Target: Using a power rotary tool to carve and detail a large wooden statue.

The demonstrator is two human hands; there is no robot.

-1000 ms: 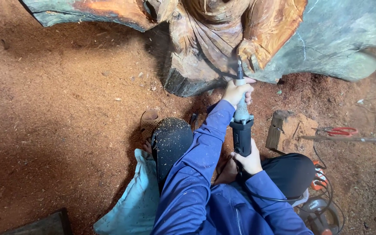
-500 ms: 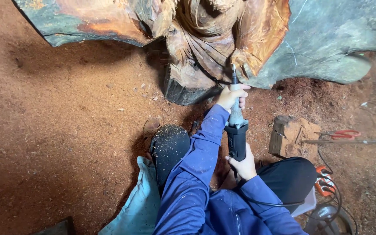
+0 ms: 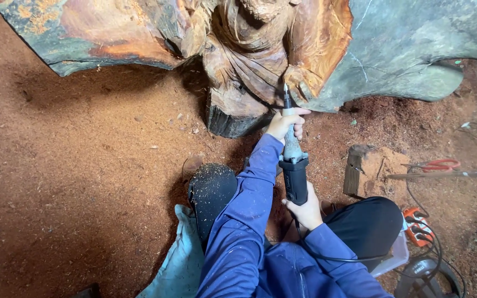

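A long handheld rotary carving tool (image 3: 292, 160) is held in both hands, pointed up and away toward a big wood carving (image 3: 260, 60). The left hand (image 3: 285, 122) is wrapped tight around the grey front neck of the tool, right behind the bit, so that grip is clamped shut on it. The right hand (image 3: 306, 211) is closed around the back end of the black body, down near the lap, where a black cord (image 3: 338, 257) can be seen trailing off to the right.

The thin bit (image 3: 286, 95) is up against the lower edge of the carving, in the dark fold between the draped, robe-like middle part and the orange-red raw wood beside it. Whether it's actually touching the wood can't be told from this angle.

The carving itself is laid across the top of the view, with greyish weathered bark on the left and right and freshly cut reddish wood in the middle. Everything sits on a floor (image 3: 73, 182) covered in red-brown sawdust.

Blue sleeves (image 3: 249, 221) and dark trousers (image 3: 365, 226) are worn, and one knee (image 3: 212, 190) is dusted with chips. A pale cloth (image 3: 178, 265) is tucked under the leg. Off to the right, a small wood block (image 3: 368, 171), red-handled scissors (image 3: 440, 164) and an orange power strip (image 3: 418, 226) are lying in the dust.
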